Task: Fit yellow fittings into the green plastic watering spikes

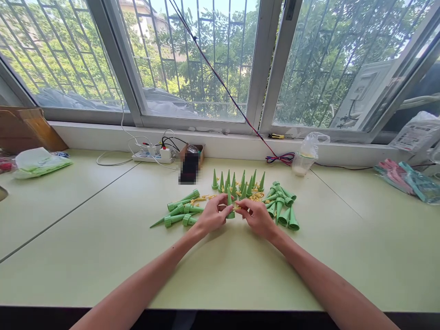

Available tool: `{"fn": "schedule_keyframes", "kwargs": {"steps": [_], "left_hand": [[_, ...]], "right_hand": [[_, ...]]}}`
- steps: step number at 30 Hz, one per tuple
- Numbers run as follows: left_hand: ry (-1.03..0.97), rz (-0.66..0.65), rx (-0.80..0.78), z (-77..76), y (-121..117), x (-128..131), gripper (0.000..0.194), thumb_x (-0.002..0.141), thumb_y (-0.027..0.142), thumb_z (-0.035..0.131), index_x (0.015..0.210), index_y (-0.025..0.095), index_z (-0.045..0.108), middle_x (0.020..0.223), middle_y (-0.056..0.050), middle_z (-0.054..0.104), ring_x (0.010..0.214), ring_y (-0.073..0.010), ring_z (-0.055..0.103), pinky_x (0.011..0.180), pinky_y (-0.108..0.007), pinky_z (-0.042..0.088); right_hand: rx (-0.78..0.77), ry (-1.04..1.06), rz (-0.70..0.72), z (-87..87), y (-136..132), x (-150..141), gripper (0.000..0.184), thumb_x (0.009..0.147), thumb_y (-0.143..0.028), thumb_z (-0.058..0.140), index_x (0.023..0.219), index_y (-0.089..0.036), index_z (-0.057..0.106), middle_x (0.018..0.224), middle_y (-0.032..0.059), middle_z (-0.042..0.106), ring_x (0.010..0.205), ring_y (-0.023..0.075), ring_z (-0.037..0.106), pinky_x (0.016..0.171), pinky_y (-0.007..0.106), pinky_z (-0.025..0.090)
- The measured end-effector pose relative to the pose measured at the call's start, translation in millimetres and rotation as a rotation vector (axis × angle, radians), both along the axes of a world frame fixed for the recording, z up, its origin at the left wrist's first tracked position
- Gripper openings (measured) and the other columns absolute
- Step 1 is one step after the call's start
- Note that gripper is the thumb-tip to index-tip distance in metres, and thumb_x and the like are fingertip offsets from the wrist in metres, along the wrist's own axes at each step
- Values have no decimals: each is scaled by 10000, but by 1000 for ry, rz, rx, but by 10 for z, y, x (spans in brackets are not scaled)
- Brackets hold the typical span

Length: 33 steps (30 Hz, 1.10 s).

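Upright in my left hand (215,214) is a green plastic plant watering spike (229,196), its point up and its wide end low, fingers closed round it. My right hand (256,217) pinches a small yellow plastic piece (237,207) against the spike's side. Just beyond my hands stand several upright green spikes (244,178), with loose yellow pieces (256,196) scattered among them. Capped green spikes (178,213) lie on their sides left of my left hand. A heap of green spikes (280,206) lies beyond and right of my right hand.
On the pale green table (220,275), a power strip (151,156) and a small box (201,151) stand at the back. A clear plastic bag (304,158) sits back right, near coiled wires (282,158). Plastic packets lie at both sides. Windows line the back.
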<state>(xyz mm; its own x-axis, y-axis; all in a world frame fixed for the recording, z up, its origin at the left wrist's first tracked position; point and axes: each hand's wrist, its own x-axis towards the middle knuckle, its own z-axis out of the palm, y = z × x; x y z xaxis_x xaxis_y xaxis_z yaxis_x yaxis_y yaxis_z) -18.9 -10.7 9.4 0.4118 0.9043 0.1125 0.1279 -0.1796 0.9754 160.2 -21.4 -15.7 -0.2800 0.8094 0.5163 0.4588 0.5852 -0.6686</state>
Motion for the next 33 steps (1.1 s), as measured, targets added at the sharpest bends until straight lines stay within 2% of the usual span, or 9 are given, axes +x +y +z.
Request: {"fn": "schedule_keyframes", "kwargs": {"steps": [7, 13, 20, 27, 33], "left_hand": [[2, -16, 25, -53, 15, -11, 315, 829, 454, 593, 941, 172, 509, 752, 15, 506, 468, -47, 370, 351, -164, 321], [-16, -33, 42, -78, 22, -20, 341, 838, 421, 599, 1050, 166, 519, 719, 10, 522, 505, -69, 410, 361, -156, 313], [0, -13, 89, -56, 0, -17, 387, 810, 378, 638, 1110, 152, 543, 798, -23, 569, 567, -90, 499, 377, -157, 336], [-3, -20, 96, -52, -3, -22, 375, 811, 360, 636, 1112, 156, 550, 833, -17, 540, 538, -61, 442, 371, -152, 320], [-13, -29, 89, -51, -12, -19, 380, 825, 402, 618, 1101, 158, 527, 750, 12, 471, 544, -73, 417, 369, -156, 322]], "right_hand": [[-1, -16, 9, -3, 8, -3, 180, 919, -296, 534, 935, -176, 668, 664, 3, 624, 533, 119, 525, 575, 229, 422], [-7, 1, 23, 43, -23, -16, 176, 928, -256, 511, 894, -171, 661, 639, -10, 601, 523, 112, 511, 586, 226, 417], [-40, 8, 43, 62, -43, -14, 201, 939, -222, 479, 820, -166, 630, 594, -26, 548, 522, 108, 485, 585, 223, 394], [-39, -45, 50, 78, -46, -9, 247, 955, -218, 446, 735, -173, 551, 567, -34, 495, 539, 111, 447, 585, 226, 352], [15, -75, 19, 37, -24, -10, 314, 974, -249, 404, 666, -188, 421, 608, -22, 486, 558, 114, 418, 567, 232, 311]]}}
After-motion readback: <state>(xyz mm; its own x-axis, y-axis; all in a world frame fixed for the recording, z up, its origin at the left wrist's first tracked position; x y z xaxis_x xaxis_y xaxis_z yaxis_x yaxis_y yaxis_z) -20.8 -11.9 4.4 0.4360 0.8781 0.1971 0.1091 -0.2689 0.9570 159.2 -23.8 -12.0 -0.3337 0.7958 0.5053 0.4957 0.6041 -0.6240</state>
